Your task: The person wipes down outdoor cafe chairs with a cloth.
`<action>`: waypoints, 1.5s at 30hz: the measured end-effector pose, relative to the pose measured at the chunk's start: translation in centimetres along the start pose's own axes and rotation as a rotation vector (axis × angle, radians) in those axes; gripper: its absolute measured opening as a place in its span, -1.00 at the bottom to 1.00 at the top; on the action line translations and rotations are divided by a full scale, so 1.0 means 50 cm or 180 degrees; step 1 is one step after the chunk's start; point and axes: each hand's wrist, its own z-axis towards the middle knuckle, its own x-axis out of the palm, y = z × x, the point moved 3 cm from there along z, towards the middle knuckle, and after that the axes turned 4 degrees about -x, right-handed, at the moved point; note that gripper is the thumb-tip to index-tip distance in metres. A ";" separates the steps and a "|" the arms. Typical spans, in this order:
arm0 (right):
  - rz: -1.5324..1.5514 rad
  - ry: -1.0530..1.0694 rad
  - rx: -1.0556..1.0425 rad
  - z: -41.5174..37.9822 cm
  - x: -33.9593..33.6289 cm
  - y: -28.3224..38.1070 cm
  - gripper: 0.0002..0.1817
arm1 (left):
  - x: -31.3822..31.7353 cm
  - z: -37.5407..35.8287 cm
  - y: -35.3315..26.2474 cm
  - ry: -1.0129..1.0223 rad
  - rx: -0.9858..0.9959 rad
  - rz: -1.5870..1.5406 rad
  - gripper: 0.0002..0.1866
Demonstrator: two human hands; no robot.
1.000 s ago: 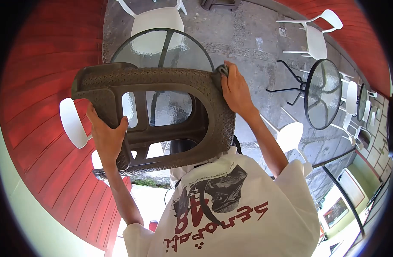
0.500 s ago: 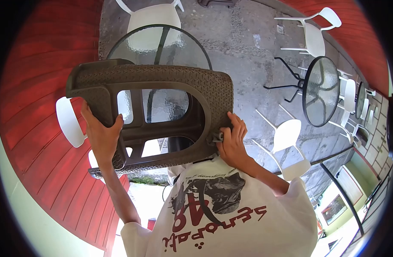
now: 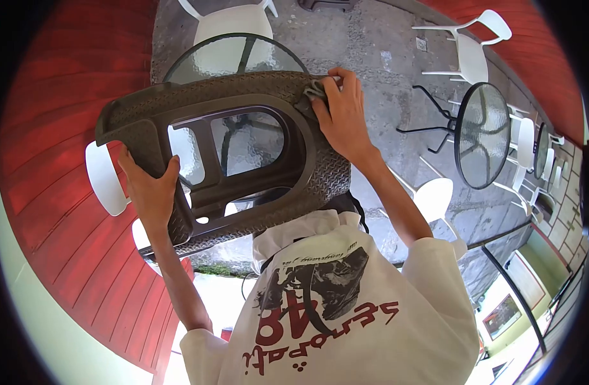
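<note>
A brown plastic stool (image 3: 224, 91) with a woven-pattern surface and large rounded openings is held up on its side in front of my chest. My left hand (image 3: 152, 196) is closed round its left end, the thumb on the near face and the fingers partly hidden behind. My right hand (image 3: 344, 119) pinches a crumpled grey cloth (image 3: 310, 96) against the stool's upper right corner. Behind the stool stands a round glass-topped table (image 3: 269, 56), partly covered by it.
White chairs stand beyond the glass table (image 3: 233, 24) and to the right (image 3: 432, 197). A second round glass table (image 3: 482, 136) with black legs is at the right. A red plank wall (image 3: 63, 128) runs along the left.
My right hand has moved up with the cloth, from the stool's lower right side to its upper right corner. The stool has tilted slightly; my left hand keeps its grip.
</note>
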 end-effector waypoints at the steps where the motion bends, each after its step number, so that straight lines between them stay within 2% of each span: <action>1: 0.0159 0.0042 0.0022 0.008 -0.002 -0.001 -0.70 | -0.002 -0.002 -0.007 0.0033 -0.0082 -0.0078 0.00; 4: 0.0155 0.0274 -0.0001 0.015 -0.006 0.000 -0.73 | -0.006 -0.005 -0.008 0.0055 -0.0144 -0.0107 -0.01; 10: 0.0763 0.0395 -0.0956 0.061 0.019 0.018 -0.72 | -0.008 -0.006 0.000 -0.0022 -0.0043 -0.0293 0.00; 14: 0.0514 0.0501 -0.1239 0.105 0.051 0.067 -0.68 | -0.018 -0.009 -0.005 0.0136 -0.0200 -0.0475 0.00; 15: 0.0526 0.0476 -0.1356 0.121 0.067 0.078 -0.67 | -0.014 -0.008 0.005 0.0009 -0.0002 -0.0399 0.00; 18: 0.0460 0.0385 -0.1662 0.158 0.100 0.131 -0.64 | -0.022 -0.009 0.001 0.0204 -0.0206 -0.0558 -0.02; 22: 0.0516 0.0324 -0.1999 0.189 0.149 0.215 -0.62 | -0.027 -0.010 0.009 0.0340 -0.0187 -0.0874 -0.06; 25: 0.0540 0.0256 -0.2114 0.199 0.177 0.269 -0.62 | -0.025 -0.007 0.034 0.0470 0.0004 -0.1703 -0.14; 31: 0.0690 0.0008 -0.1696 0.172 0.205 0.349 -0.67 | -0.013 0.007 0.049 0.0598 -0.0241 -0.2821 -0.32; 37: 0.0978 0.0290 -0.1013 0.104 0.193 0.372 -0.69 | -0.006 0.013 0.061 0.0642 -0.0312 -0.2997 -0.44; 41: 0.0981 0.0403 -0.1048 0.036 0.184 0.394 -0.69 | 0.003 0.017 0.065 0.0448 0.0023 -0.2951 -0.46; 45: 0.1056 0.0561 -0.1020 -0.001 0.175 0.408 -0.67 | 0.004 0.011 0.072 0.0510 -0.0085 -0.3040 -0.46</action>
